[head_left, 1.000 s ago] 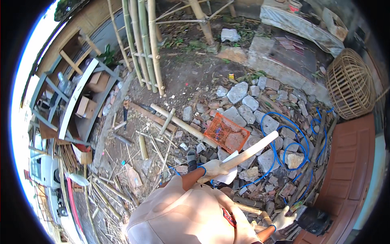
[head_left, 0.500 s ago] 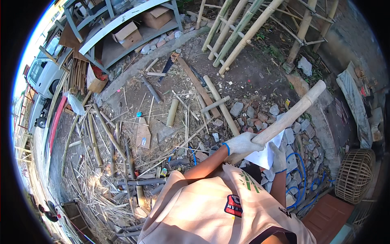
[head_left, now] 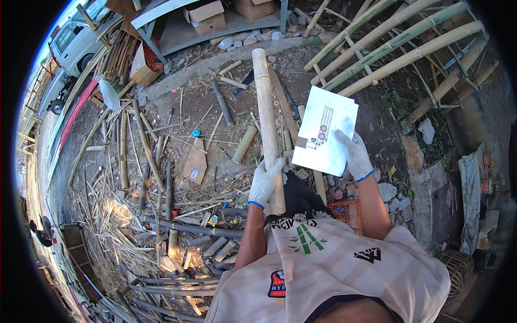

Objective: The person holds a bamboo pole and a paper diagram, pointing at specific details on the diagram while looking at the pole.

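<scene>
My left hand, in a white knitted glove with a blue cuff, is closed around the lower part of a thick pale bamboo pole. The pole stands nearly straight up in the picture, leading away from my body. In my right hand, gloved the same way, is a white sheet of paper gripped at its right edge. A printed drawing of a long framework with round parts shows on its face. The fingers behind the sheet are hidden.
Ahead on the ground lie a wooden board, a short bamboo piece and a small plywood piece. Split bamboo scraps litter the left. A bamboo frame stands at the far right, an orange crate beside me.
The bamboo pole has swung from slanting right to pointing ahead, now in my left hand alone. My right hand has brought the paper up and out to the right, its drawing in view.
</scene>
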`<state>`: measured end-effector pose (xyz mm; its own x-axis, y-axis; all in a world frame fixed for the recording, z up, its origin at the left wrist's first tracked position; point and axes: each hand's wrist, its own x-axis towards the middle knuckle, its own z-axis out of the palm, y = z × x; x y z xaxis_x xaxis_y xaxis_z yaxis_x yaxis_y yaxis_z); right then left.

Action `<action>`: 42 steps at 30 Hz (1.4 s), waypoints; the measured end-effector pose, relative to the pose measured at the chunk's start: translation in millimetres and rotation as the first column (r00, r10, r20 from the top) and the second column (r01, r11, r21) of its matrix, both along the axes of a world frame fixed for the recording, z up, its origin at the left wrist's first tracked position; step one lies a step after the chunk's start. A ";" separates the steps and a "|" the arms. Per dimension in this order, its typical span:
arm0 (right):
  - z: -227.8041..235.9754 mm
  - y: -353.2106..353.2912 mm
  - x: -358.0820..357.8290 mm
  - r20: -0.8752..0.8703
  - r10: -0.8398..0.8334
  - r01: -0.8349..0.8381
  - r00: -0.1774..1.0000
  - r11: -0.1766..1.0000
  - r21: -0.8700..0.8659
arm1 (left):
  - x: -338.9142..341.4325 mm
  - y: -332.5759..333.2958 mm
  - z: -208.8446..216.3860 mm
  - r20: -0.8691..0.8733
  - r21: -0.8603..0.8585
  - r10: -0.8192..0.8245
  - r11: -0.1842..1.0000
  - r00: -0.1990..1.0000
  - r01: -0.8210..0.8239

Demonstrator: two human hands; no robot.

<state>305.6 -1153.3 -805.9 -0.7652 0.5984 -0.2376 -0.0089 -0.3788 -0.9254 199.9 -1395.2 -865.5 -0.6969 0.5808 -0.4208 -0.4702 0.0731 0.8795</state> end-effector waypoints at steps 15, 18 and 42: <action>-43.2 41.8 -293.7 -0.100 0.197 -0.221 0.975 0.859 -0.461 | -230.6 49.1 -44.8 -0.100 -0.196 0.100 0.973 0.990 -0.118; -39.7 36.1 -349.3 -0.003 0.267 -0.246 0.964 0.887 -0.392 | -270.0 51.6 -50.2 0.105 -0.084 0.078 0.994 0.991 -0.070; 51.3 47.3 -647.4 -0.107 -0.040 0.008 0.994 0.960 -0.279 | -626.4 81.3 -11.8 -0.059 0.210 -0.053 0.976 0.997 0.065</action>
<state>-341.8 -1105.9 -754.6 -0.7822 0.5394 -0.3119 -0.1170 -0.6189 -0.7767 -426.5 -1313.9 -877.4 -0.6768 0.6934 -0.2473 -0.4230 -0.0913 0.9015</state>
